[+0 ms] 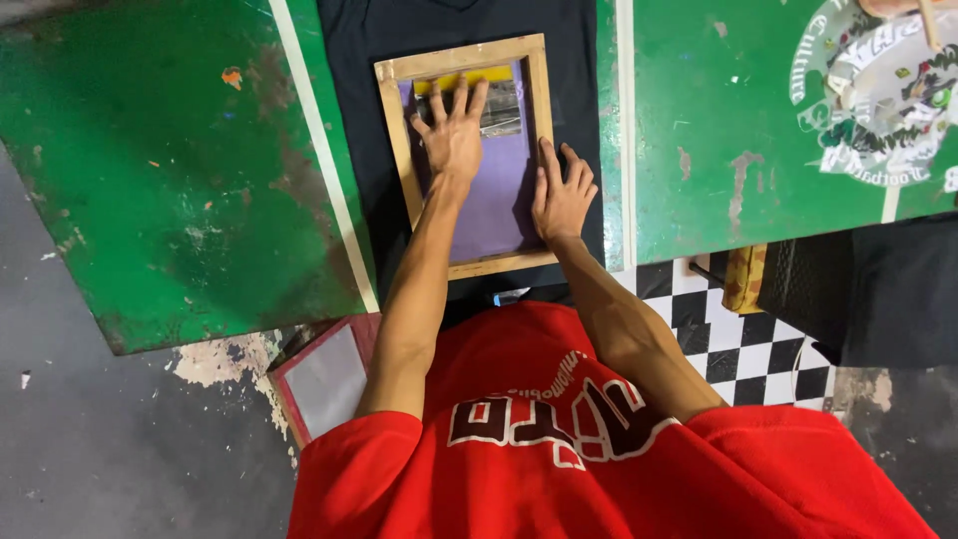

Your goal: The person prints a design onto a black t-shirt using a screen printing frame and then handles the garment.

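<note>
Green table [180, 180], black shirt [359, 120] under wooden frame [464, 58] — left hand [454, 140] fingers spread inside, right hand [562, 195] flat on frame's edge.

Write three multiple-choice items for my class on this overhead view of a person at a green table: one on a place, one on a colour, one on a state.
1. Where does the wooden frame lie?
A. On a black garment
B. On the checkered floor
C. On a shelf

2. What colour is the screen inside the frame?
A. White
B. Purple
C. Orange

3. How is the left hand placed?
A. Closed in a fist
B. Raised above the table
C. Flat, fingers spread, on the screen

Answers: 1 A, the frame rests on the black garment spread over the green table. 2 B, the screen shows purple between the frame's bars. 3 C, the left palm lies open inside the frame, while the right hand rests flat at the frame's right bar.
</note>
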